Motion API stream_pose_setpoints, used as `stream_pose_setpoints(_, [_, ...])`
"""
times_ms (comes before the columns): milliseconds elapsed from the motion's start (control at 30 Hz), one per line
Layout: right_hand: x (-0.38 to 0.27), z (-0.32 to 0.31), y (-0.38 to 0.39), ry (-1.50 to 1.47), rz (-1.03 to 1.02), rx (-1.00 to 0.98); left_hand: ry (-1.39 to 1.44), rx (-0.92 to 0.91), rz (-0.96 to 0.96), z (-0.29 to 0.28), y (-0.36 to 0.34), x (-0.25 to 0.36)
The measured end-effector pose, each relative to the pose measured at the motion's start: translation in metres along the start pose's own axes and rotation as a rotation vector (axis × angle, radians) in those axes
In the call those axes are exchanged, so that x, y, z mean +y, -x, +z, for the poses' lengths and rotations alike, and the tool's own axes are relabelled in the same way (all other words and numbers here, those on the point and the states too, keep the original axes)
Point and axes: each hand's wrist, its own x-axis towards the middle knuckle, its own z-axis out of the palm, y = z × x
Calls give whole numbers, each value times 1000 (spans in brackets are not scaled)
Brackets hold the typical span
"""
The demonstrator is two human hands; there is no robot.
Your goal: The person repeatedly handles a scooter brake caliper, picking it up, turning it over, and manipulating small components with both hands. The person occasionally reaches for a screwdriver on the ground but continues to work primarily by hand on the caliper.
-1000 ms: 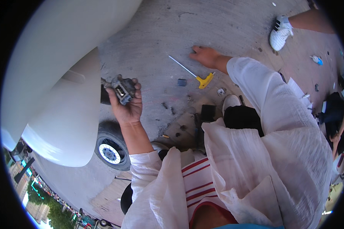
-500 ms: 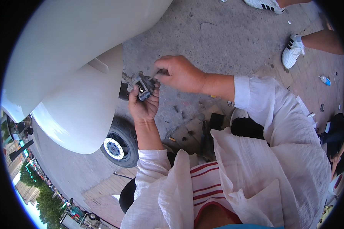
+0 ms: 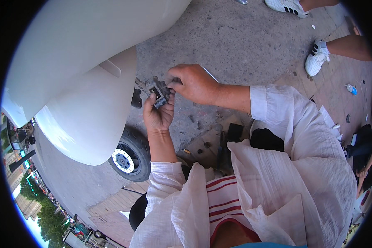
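head view: left hand grips metal caliper; right hand pinches it.

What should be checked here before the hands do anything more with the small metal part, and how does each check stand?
1. Left hand supports the metal part from below: ok.
2. Right hand fingertips on the part's top: ok.
3. Part clear of the white body panel: cannot tell, they sit close.
4. Part fully in view: not ok, fingers hide part of it.
5. Wheel resting on the ground: ok.
6. Another person's shoes away from the hands: ok.
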Motion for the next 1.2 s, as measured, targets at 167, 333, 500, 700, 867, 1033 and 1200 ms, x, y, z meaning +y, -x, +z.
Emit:
stream_pose_setpoints(167, [2, -2, -2, 17, -29, -7, 80, 23, 24, 15, 0, 0])
stream_pose_setpoints(333, [5, 1, -3, 14, -17, 9, 34, 17, 24, 4, -3, 1])
stream_pose_setpoints(500, [10, 5, -6, -114, 100, 12, -45, -4, 8, 5, -2, 1])
stream_pose_setpoints(700, [-2, 8, -22, -327, 148, -50, -75, 120, 120, 11, -1, -6])
stream_pose_setpoints(867, [-23, 17, -25, -53, 200, -37, -78, 111, 149, 10, -2, -7])
stream_pose_setpoints(1033, [-1, 27, -29, -142, 240, -51, -155, 79, 123, 9, -2, -6])
stream_pose_setpoints(1200, [-11, 23, -37, -2, 263, -180, -177, 75, 112, 3, 0, -3])
